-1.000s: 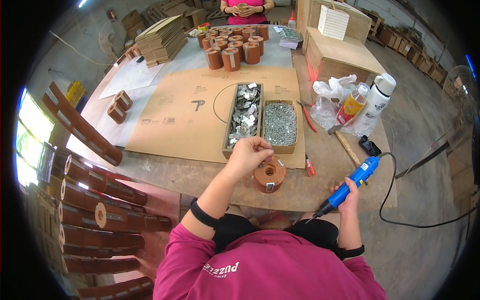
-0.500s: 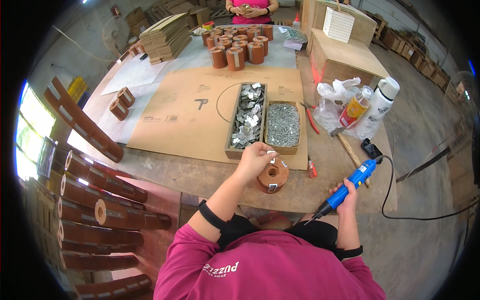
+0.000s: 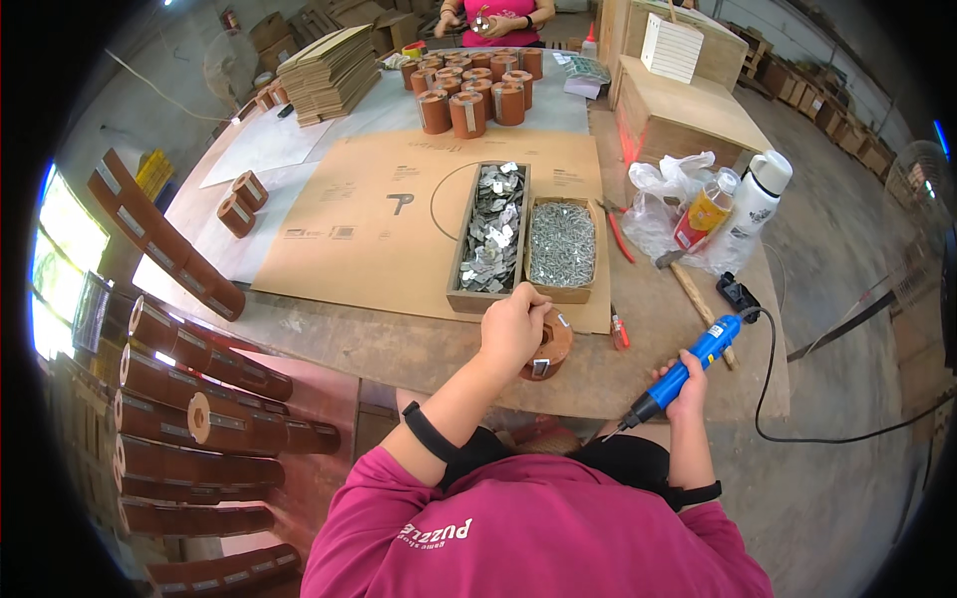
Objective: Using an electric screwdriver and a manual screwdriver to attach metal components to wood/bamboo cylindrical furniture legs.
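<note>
My right hand (image 3: 686, 387) grips a blue electric screwdriver (image 3: 706, 351) by its body, its thin bit pointing down and left over my lap. My left hand (image 3: 511, 327) is pinched above a short reddish-brown cylinder (image 3: 551, 351) near the table's front edge. Its fingertips point down at the top face and hide whatever is between them, along with the centre hole. Light metal plates show on the cylinder's rim. Behind it stand a long box (image 3: 455, 269) of small grey metal plates and a smaller box (image 3: 563, 295) of screws.
A red-handled screwdriver (image 3: 620, 333), pliers (image 3: 620, 239), a hammer (image 3: 703, 301) and bottles (image 3: 760, 189) lie or stand at right. Brown cylinders (image 3: 469, 116) cluster at the back, where another person's hands (image 3: 488, 24) hold something round. Long brown columns (image 3: 189, 429) are stacked at left.
My left hand has shifted over the cylinder, covering its hole; the small light plate at its fingertips is now hidden. The other person's hands have moved apart. My right hand keeps its grip.
</note>
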Demonstrator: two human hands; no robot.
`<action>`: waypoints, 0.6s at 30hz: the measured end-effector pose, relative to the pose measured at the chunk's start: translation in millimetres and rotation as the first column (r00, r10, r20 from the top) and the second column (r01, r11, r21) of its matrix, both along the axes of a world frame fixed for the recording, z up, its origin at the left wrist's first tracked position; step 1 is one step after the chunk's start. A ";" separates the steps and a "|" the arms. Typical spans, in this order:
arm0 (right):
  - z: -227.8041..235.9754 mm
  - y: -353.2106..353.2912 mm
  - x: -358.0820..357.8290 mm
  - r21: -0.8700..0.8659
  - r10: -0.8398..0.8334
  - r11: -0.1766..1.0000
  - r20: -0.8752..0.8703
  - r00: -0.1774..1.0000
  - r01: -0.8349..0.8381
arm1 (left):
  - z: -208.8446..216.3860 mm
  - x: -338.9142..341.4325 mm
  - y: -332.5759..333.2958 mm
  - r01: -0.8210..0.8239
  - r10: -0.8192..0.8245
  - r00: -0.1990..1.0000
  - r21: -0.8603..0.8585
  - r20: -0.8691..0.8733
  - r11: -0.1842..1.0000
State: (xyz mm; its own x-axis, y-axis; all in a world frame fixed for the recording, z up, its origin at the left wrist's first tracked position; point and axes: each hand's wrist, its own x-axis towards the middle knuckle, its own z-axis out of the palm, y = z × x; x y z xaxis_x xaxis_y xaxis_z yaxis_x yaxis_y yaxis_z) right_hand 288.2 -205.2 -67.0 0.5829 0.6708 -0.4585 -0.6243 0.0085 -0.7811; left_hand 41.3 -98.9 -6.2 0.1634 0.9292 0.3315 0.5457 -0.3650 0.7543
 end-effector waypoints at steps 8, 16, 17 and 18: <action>1.7 -0.9 -1.2 -0.001 0.030 1.000 0.010 0.999 -0.030 | 11.1 -11.0 -2.1 -0.082 0.032 0.979 0.247 0.200 0.966; 3.5 -0.1 1.1 0.010 0.065 0.998 0.052 0.997 -0.066 | 13.2 -35.5 -42.4 0.105 -0.021 0.878 -0.149 0.479 0.983; 2.1 0.5 1.2 0.004 0.065 0.998 0.050 0.997 -0.065 | 14.2 -34.5 -48.2 0.098 -0.036 0.887 -0.113 0.461 0.989; 0.1 0.4 2.2 0.005 0.062 0.998 0.051 0.997 -0.063 | 17.8 -33.1 -56.8 0.080 -0.038 0.916 -0.090 0.398 0.993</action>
State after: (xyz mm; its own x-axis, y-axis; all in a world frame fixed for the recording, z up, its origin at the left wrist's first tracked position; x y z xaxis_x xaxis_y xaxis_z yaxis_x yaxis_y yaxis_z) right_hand 290.4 -204.8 -66.8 0.5623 0.7096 -0.4246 -0.5830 -0.0240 -0.8121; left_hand 8.1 -155.6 11.6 0.0946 0.9541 0.2842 0.1752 -0.2969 0.9387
